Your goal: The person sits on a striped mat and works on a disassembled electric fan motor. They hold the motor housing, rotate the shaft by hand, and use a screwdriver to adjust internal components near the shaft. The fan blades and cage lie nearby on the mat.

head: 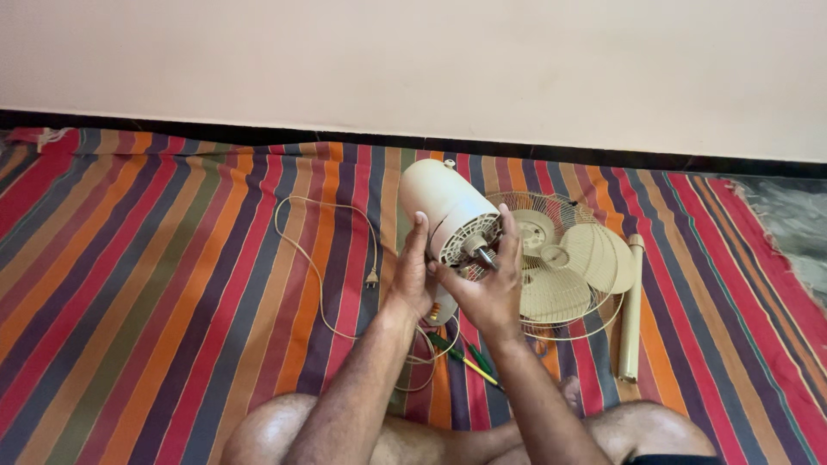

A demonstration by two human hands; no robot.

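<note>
I hold a cream fan motor housing (439, 202) tilted up above the striped mat, its metal shaft (485, 255) pointing toward me. My left hand (412, 277) grips the housing's lower left side. My right hand (491, 288) cups its front face from below, thumb up beside the shaft. The motor's cream power cord (320, 258) loops over the mat to the left and ends in a plug (372, 278).
A cream fan guard with blades (564, 258) lies on the mat right of my hands, and a cream tube (631, 310) lies beside it. Green and yellow screwdrivers (469, 360) rest near my knees. A wall runs along the mat's far edge.
</note>
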